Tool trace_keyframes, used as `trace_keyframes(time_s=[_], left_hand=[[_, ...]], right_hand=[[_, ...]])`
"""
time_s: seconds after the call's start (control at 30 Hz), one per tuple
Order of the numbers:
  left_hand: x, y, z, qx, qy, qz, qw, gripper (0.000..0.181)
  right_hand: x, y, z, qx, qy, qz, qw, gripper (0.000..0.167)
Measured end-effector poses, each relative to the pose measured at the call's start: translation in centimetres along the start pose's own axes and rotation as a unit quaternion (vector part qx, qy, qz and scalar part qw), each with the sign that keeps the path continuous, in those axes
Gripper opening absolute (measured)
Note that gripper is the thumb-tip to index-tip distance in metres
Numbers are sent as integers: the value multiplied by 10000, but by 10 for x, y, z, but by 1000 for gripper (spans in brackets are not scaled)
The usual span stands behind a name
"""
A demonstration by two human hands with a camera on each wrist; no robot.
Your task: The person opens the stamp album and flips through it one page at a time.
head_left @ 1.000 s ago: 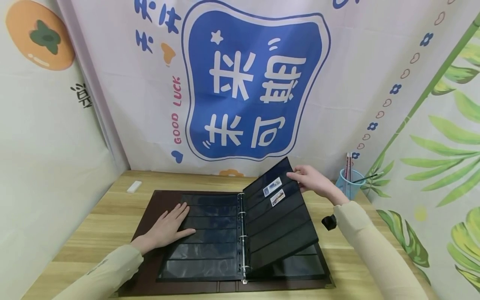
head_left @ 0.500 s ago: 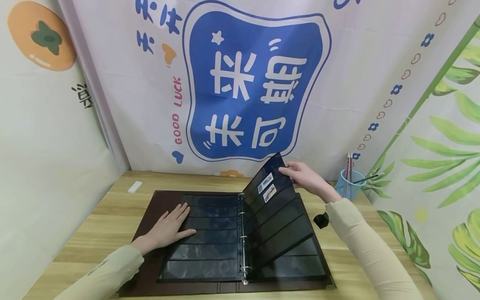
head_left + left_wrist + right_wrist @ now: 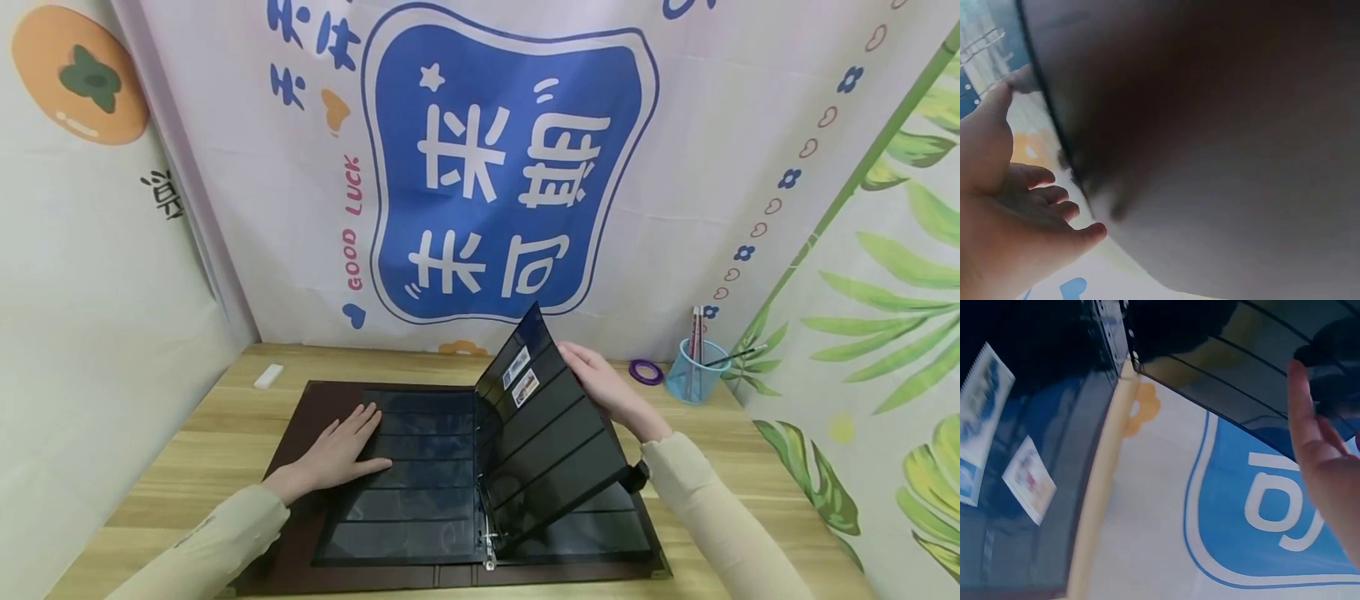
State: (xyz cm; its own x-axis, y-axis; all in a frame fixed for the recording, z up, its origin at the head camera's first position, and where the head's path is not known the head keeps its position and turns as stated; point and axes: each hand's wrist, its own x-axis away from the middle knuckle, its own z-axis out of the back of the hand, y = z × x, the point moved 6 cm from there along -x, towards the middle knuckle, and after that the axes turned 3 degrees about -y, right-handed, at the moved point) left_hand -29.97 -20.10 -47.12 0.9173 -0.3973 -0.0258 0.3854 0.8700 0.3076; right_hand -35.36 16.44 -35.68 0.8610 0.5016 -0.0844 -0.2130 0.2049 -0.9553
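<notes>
Left hand (image 3: 337, 452) lies flat (palm down); right hand (image 3: 602, 385) is raised.

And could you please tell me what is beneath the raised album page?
Beneath the raised page, the right wrist view shows another black page with stamps. In the head view, mainly its near part shows; the rest is covered.

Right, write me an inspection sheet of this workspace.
Surface: wood-grain table.
Job's things: brown ring album, open; left page flat; raised page tilted up, bearing stamps.
Clutter: white block at far left; purple ring beside a blue cup of pencils, far right.
Hands: left hand rests fingers on left page; right hand partly hidden behind raised page.
Cables: nothing seen.
Surroundings: printed wall coverings behind and both sides.
</notes>
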Motion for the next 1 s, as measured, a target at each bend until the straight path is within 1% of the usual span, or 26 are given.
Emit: trace_keyframes(time_s=[0.13, 0.2, 0.3, 0.37, 0.47, 0.53, 0.6, 0.7, 0.8, 0.87, 1.0], left_hand=[[-10, 14, 12, 336, 16, -262, 9991, 86], [-19, 23, 19, 547, -38, -348, 9979, 85], [-36, 41, 31, 957, -123, -456, 9943, 85], [-49, 56, 40, 1235, -145, -554, 9907, 84], [-67, 82, 54, 1652, -158, -639, 9841, 83], [-78, 101, 63, 1893, -130, -677, 9795, 80], [-88, 118, 70, 2155, -106, -670, 9741, 78], [-101, 139, 77, 2475, -102, -683, 9664, 74], [-110, 155, 83, 2670, -158, -675, 9612, 73], [-115, 164, 87, 2731, -185, -655, 9596, 73], [-119, 175, 95, 2987, -221, -593, 9523, 73]], right_hand=[[9, 6, -14, -518, -468, 370, 9969, 54], [13, 8, -20, -722, -692, 526, 9936, 57], [17, 12, -27, -858, -827, 710, 9903, 61], [19, 14, -31, -933, -848, 814, 9887, 62], [20, 17, -36, -1063, -832, 901, 9867, 63], [20, 20, -38, -1172, -788, 891, 9860, 66], [20, 23, -39, -1198, -668, 830, 9871, 69], [18, 27, -41, -1136, -515, 710, 9896, 72], [17, 29, -43, -1004, -444, 621, 9920, 74], [15, 28, -45, -900, -441, 611, 9931, 75], [12, 25, -49, -684, -502, 616, 9945, 74]])
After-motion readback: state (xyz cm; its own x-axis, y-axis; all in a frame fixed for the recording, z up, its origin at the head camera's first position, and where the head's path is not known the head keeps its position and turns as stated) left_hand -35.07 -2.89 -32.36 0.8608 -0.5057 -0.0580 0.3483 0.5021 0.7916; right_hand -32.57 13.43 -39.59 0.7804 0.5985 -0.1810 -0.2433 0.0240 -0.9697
